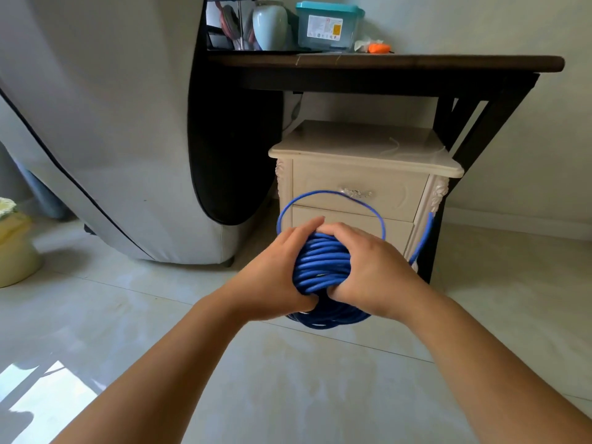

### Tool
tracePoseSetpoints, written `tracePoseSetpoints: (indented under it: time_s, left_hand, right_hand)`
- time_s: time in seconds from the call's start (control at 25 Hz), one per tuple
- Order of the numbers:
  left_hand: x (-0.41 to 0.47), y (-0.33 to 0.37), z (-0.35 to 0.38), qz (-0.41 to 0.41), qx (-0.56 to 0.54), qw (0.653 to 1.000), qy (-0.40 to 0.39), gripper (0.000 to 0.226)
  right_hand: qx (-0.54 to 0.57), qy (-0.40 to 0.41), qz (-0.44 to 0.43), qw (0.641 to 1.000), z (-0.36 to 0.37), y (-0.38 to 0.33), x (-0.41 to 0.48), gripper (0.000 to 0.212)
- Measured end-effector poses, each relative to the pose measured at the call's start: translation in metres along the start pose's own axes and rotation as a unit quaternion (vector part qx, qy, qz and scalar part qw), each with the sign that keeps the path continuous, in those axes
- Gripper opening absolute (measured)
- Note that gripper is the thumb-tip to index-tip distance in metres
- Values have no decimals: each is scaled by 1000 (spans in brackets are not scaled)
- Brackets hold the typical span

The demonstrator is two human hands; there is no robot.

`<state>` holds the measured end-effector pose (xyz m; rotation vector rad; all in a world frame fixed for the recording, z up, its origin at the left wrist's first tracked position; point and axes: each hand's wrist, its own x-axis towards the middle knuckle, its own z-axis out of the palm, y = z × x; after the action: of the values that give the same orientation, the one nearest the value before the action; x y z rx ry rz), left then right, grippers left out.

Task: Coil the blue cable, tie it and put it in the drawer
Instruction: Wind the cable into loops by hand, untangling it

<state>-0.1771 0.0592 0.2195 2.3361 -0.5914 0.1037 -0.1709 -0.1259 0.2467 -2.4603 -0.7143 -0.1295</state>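
A thick coil of blue cable hangs in the air in front of a cream bedside cabinet. My left hand grips the coil's left side. My right hand grips its right side, fingers curled over the strands. One loose loop arcs above both hands, and a free length trails off to the right past the cabinet's corner. The cabinet's top drawer, with a silver handle, is closed. A second drawer front below it is partly hidden by the coil.
A dark wooden table stands over the cabinet, carrying a teal-lidded box, a pale vase and an orange object. A grey-covered appliance fills the left. A yellow stool sits at the far left. Tiled floor lies below.
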Motion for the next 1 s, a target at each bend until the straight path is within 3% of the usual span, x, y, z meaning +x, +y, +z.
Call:
tracePoseSetpoints:
  time_s: [0.2,0.36,0.48,0.72,0.88,1.0]
  left_hand:
    - [1,4,5,-28,-57,994,89,69]
    - [3,9,1,-53,-146,981,116,63]
    - [4,10,-2,-90,-230,959,141,61]
    - [11,-1,-8,-143,-449,861,190,55]
    - [10,9,0,-143,-561,792,192,31]
    - [11,8,7,-139,-592,771,188,31]
  right_hand:
    - [64,16,6,998,-3,4,-5,72]
    - [194,27,27,980,-4,11,-4,81]
    - [318,26,54,946,-6,17,-2,78]
    - [520,27,82,850,-6,25,6,64]
    - [612,2,89,786,15,9,5,26]
    - [628,50,87,771,25,1,8,20]
